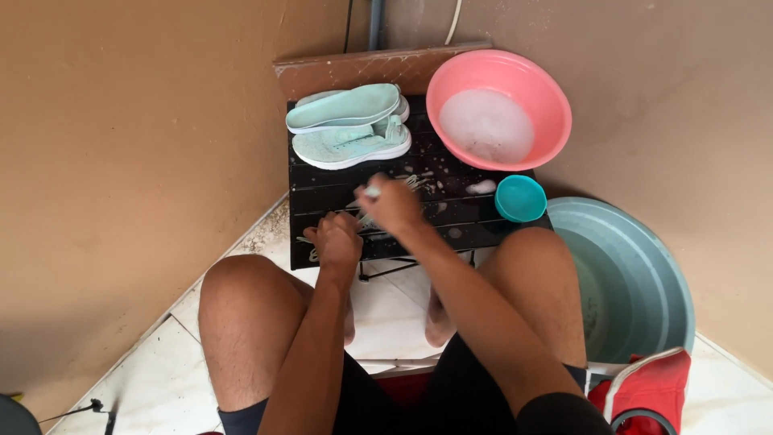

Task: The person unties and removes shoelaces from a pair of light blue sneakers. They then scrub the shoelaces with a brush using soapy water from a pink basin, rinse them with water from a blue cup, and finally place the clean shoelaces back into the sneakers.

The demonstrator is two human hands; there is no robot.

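Bare knees and thighs fill the lower frame, with both forearms reaching up between them to the centre. Left hand [336,240] is curled into a loose fist, pressing down on pale, wet shoelaces [364,217] that lie strung across the low black slatted counter [322,189]. Right hand [392,203], just above and to the right of it, is closed around a small brush with a pale handle [372,192], whose tip pokes out by the thumb; the bristles are hidden under the fingers, over the laces. Suds fleck the dark slats around both hands, and a lump of foam [481,187] sits right of centre.

At the counter's right edge stands a small round teal plastic cup [520,198]. Above it, upper right of centre, a round pink plastic basin [498,109] holds soapy water. On the counter's upper left lie two mint-green fabric sneakers with white soles [350,127], one tipped on its side above the other. Lower right, a large grey-blue plastic tub [636,282] sits on the tiled floor [161,370], with a red and white bag [648,387] just below it.
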